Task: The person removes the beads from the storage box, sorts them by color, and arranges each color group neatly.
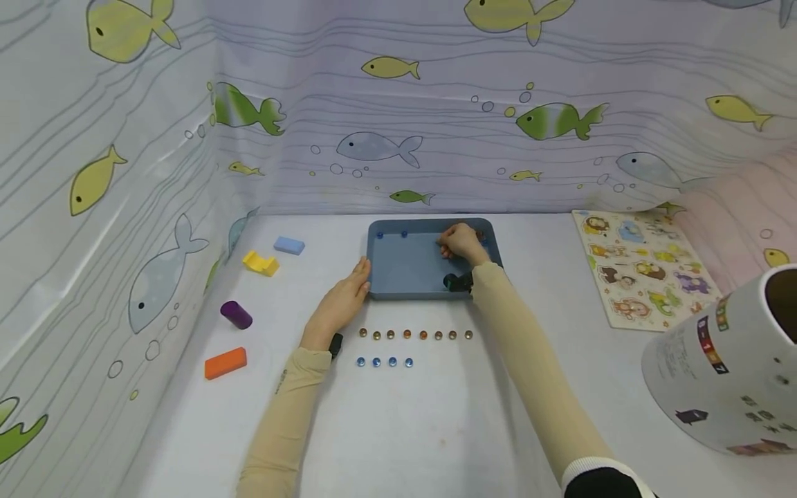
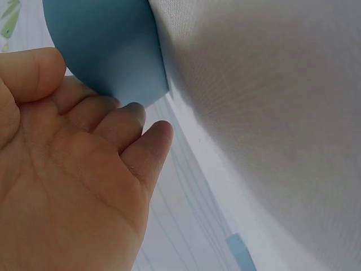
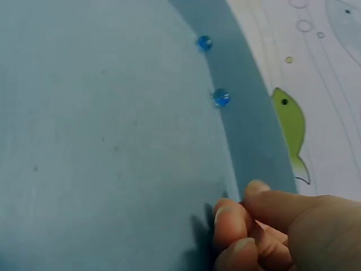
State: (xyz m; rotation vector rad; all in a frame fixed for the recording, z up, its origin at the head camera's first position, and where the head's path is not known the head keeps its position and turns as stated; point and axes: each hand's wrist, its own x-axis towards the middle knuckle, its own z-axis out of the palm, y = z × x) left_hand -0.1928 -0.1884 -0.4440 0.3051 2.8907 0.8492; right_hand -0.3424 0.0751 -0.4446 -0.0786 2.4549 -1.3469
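A shallow blue-grey tray (image 1: 407, 273) lies on the table. My left hand (image 1: 341, 303) rests along its left side, fingers fairly straight against the outer wall; the left wrist view shows the palm (image 2: 67, 175) beside that wall. Inside the tray, near the back right, my right hand (image 1: 462, 243) has its fingers bent and thumb near the index finger. I cannot tell whether anything is between those fingertips. Two blue glass marbles (image 3: 221, 97) sit along the tray's back wall, left of this hand. Just right of it, a brown and a blue marble (image 1: 482, 238) partly show.
In front of the tray run a row of several amber marbles (image 1: 407, 334) and a row of several blue marbles (image 1: 392, 362). Blue (image 1: 289, 245), yellow (image 1: 260, 263), purple (image 1: 236, 315) and orange blocks (image 1: 225, 363) lie left. At right are a sticker sheet (image 1: 647, 270) and white cylinder (image 1: 703, 373).
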